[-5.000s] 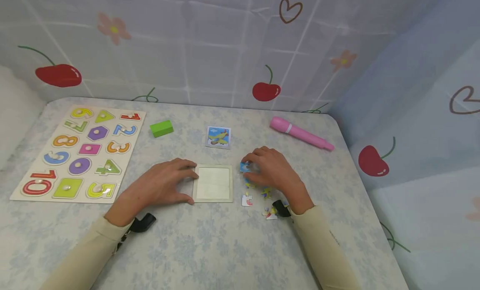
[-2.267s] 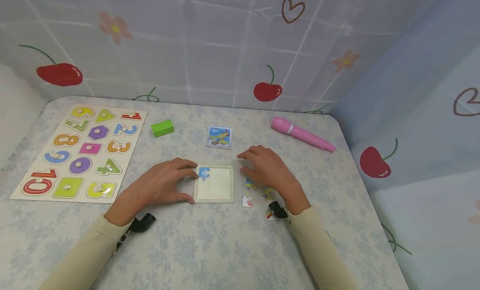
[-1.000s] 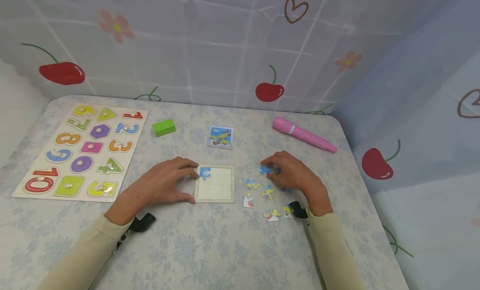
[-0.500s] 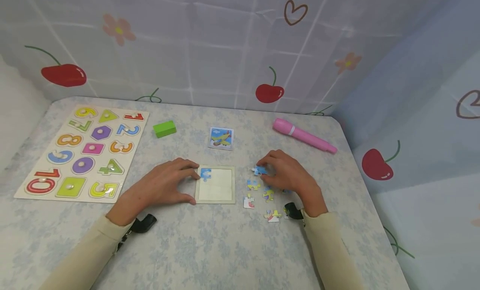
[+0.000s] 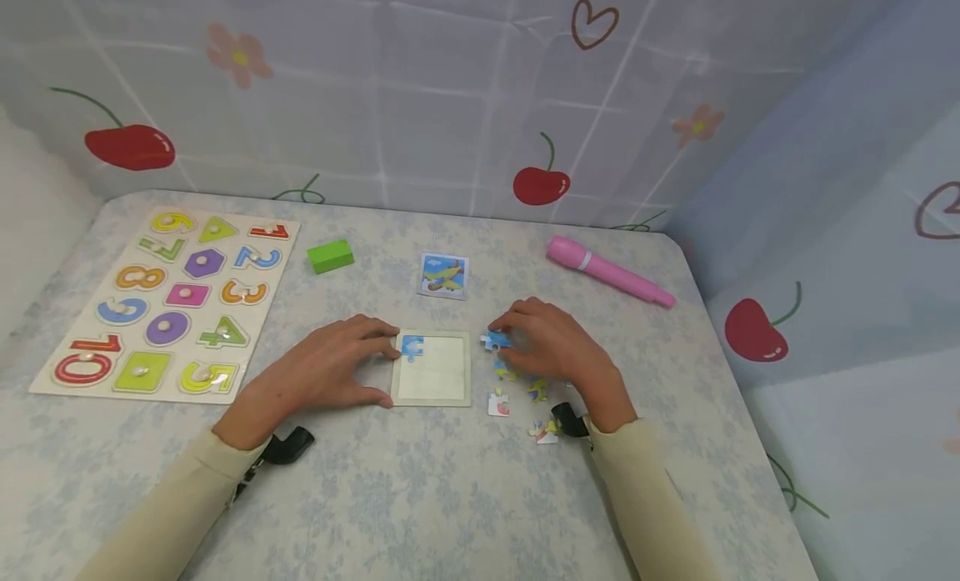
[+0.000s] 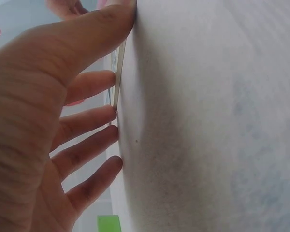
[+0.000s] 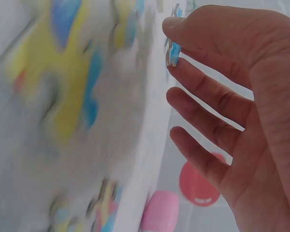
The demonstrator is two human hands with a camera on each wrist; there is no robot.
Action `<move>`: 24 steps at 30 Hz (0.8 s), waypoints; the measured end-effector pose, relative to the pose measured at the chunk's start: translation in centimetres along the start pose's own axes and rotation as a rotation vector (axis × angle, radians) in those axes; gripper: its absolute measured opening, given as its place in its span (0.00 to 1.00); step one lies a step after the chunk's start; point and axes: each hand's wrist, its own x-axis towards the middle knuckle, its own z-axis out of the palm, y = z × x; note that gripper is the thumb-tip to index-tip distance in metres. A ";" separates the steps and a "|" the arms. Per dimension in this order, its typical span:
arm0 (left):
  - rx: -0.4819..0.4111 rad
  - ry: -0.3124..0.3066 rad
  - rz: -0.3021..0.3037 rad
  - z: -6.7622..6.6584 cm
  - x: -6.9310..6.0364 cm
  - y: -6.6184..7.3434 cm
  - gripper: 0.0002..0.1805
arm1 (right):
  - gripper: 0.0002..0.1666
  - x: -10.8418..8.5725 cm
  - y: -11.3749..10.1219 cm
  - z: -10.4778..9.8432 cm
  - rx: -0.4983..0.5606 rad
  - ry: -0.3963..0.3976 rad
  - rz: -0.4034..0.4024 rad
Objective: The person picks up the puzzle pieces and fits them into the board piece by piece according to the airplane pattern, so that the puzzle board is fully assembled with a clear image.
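Note:
A square cream frame (image 5: 431,403) lies mid-table, with one blue puzzle piece (image 5: 412,346) in its upper left corner. My left hand (image 5: 322,364) rests at the frame's left side, thumb and fingers touching its edge; the left wrist view shows the fingers (image 6: 87,116) spread along it. Right of the frame, my right hand (image 5: 558,343) pinches a blue puzzle piece (image 5: 496,340) between thumb and fingers, also seen in the right wrist view as a thin blue piece (image 7: 176,53). Beneath and below that hand lie several loose pieces (image 5: 498,403), some partly hidden.
A number and shape board (image 5: 187,295) lies at the left. Along the back are a green block (image 5: 330,256), a small airplane picture card (image 5: 443,276) and a pink pen-like stick (image 5: 609,271). A patterned curtain hangs behind the table.
One blue piece was placed in the frame's upper left corner. The right hand then took hold of another blue piece farther right and has moved left with it. The left hand has stayed at the frame.

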 end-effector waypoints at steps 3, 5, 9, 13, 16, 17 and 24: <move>0.004 0.002 0.012 0.0 0.1 0.0 0.36 | 0.19 0.7 -0.8 0.0 0.006 -0.001 -0.020; 0.002 0.003 0.015 -0.1 0.1 -0.1 0.35 | 0.19 1.3 -1.4 0.1 0.009 -0.008 -0.028; -0.007 -0.012 0.007 -0.3 0.1 -0.1 0.35 | 0.18 2.5 -2.7 0.4 0.004 -0.032 -0.034; -0.014 -0.025 -0.002 -0.3 0.1 0.0 0.35 | 0.19 3.4 -3.7 1.0 -0.007 -0.067 -0.029; -0.017 -0.020 -0.003 -0.2 0.2 0.0 0.35 | 0.19 3.9 -4.2 1.5 -0.024 -0.088 -0.032; -0.017 -0.020 -0.002 -0.1 0.2 0.0 0.35 | 0.19 4.1 -4.3 1.6 -0.031 -0.094 -0.035; -0.007 -0.036 -0.016 -0.1 0.2 0.0 0.36 | 0.20 4.7 -5.1 2.1 -0.074 -0.095 -0.066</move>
